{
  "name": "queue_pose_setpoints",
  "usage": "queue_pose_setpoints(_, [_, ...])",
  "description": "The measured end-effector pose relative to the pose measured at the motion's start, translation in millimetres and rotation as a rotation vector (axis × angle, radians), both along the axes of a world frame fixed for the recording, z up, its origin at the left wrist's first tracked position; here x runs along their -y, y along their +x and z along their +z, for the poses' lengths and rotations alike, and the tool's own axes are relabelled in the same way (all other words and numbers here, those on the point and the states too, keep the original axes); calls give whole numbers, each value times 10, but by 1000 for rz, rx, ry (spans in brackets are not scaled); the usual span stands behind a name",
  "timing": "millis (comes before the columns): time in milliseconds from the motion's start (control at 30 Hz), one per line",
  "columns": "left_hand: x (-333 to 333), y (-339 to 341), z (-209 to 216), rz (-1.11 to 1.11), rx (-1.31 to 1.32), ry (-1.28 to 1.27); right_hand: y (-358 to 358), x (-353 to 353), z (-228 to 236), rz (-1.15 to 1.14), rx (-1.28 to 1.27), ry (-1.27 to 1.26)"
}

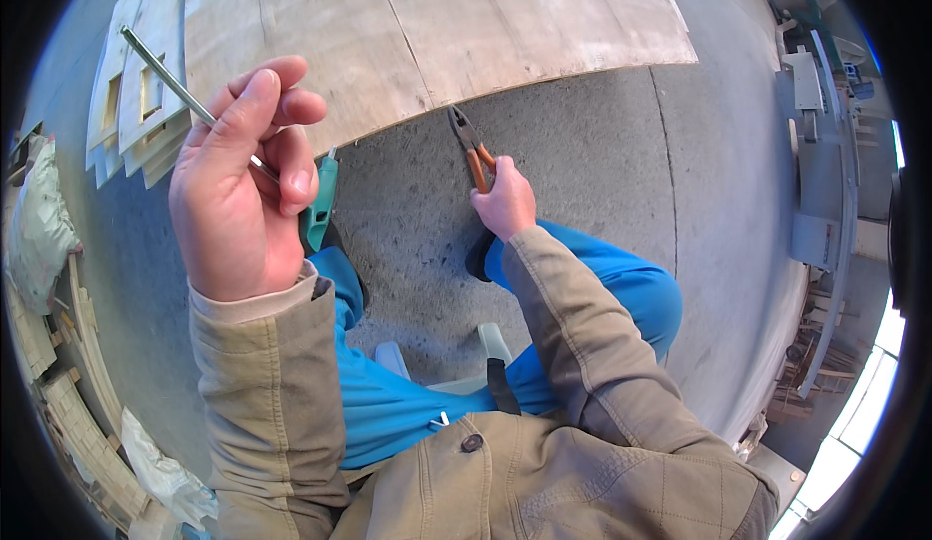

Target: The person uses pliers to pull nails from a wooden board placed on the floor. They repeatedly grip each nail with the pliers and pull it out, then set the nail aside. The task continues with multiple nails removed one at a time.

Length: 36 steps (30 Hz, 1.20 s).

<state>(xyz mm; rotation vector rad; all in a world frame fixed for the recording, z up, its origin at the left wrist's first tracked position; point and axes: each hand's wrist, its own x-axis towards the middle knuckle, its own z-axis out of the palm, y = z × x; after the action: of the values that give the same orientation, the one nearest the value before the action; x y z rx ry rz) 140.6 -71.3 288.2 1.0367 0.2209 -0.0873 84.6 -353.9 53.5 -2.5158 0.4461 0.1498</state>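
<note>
Raised at the left of the view, my left hand [248, 176] is closed around a slim metal rod [163, 69]. The rod slants up and left past the fingers; its lower part passes behind them. Lower and further right, my right hand [507, 200] grips pliers [470, 142] by their orange handles. The dark jaws of the pliers point away from me, at the near edge of a large plywood sheet [427, 16]; I cannot tell whether they touch it. A green-handled tool [320, 205] with a short metal tip shows just beside my left hand, partly hidden by it.
Several wooden panels with cut-outs [136, 84] lie stacked left of the sheet. My blue-trousered legs [612, 288] are bent over the concrete floor [582, 142]. A white sack [44, 229] and timber pieces [83, 433] line the far left; grey machinery [815, 191] stands at the right.
</note>
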Motion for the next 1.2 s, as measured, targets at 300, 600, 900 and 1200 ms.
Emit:
queue_pose_setpoints(300, [4, 9, 7, 0, 9, 9, -104, 10, -24, -32, -66, 10])
queue_pose_setpoints(600, [5, -1, -15, -2, -11, 43, 60, -2, -26, 15, 8, -37])
queue_pose_setpoints(900, [9, 0, -8, -7, 4, 23, 27, 25, -36, -7, 12, -6])
queue_pose_setpoints(1200, [37, 9, -15, -10, 9, 28, 3, 86, 80, -38, -146, -24])
